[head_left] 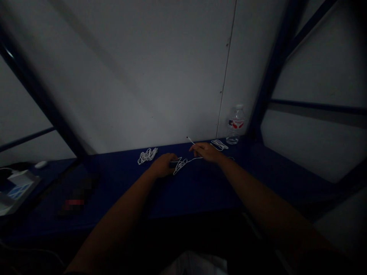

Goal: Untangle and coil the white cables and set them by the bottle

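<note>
A thin white cable (pixel 180 165) runs between my two hands just above the blue shelf (pixel 189 193). My left hand (pixel 164 165) is closed around one side of its loose loops. My right hand (pixel 205 151) pinches the cable near one end, and a pale plug with a dark tip sticks up past the fingers. Left of my left hand lies a coiled white cable (pixel 147 156). Another white coil (pixel 220 144) rests behind my right hand, close to the wall. The dim light hides the exact finger contact.
A clear plastic bottle (pixel 236 125) with a red and blue label stands at the back right. White boxy items (pixel 20 187) are at the far left, near a blurred dark patch (pixel 77 194). Blue metal posts (pixel 43 91) frame the grey wall (pixel 143 76).
</note>
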{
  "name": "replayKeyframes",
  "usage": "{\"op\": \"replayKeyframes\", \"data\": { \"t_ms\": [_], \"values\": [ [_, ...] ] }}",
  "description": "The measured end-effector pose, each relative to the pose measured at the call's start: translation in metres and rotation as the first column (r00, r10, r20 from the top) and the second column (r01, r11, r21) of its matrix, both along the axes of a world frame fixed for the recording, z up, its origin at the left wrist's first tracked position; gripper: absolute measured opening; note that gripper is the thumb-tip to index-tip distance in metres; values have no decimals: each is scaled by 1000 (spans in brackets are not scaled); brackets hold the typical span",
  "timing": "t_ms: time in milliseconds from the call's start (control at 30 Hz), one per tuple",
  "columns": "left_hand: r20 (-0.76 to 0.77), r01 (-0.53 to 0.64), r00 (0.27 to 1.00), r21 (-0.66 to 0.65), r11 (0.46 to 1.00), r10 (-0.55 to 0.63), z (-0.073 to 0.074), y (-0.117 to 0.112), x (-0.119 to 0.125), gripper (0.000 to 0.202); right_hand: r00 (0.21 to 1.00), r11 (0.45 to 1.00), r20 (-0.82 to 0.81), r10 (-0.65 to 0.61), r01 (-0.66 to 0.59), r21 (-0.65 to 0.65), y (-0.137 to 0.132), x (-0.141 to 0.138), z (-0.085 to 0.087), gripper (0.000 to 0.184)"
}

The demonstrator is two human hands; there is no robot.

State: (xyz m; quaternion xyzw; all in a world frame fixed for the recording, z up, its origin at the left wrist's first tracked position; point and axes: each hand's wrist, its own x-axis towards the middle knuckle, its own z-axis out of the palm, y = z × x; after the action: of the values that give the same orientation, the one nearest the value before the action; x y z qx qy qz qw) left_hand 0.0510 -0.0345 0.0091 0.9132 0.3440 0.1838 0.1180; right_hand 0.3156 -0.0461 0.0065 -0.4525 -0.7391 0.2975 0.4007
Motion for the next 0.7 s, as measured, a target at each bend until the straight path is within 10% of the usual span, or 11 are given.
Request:
{"op": "replayKeyframes", "data": {
  "t_ms": [300, 700],
  "values": [
    [-61, 16, 998, 166, 986, -6, 1, -2, 1, 31, 992, 994, -72, -105, 106, 14, 3, 2, -2, 51],
    [-111, -239, 968, -139, 961, 224, -10, 7, 12, 42, 990, 995, -114, -84, 77, -67, -2, -8, 2, 49]
  ]
}}
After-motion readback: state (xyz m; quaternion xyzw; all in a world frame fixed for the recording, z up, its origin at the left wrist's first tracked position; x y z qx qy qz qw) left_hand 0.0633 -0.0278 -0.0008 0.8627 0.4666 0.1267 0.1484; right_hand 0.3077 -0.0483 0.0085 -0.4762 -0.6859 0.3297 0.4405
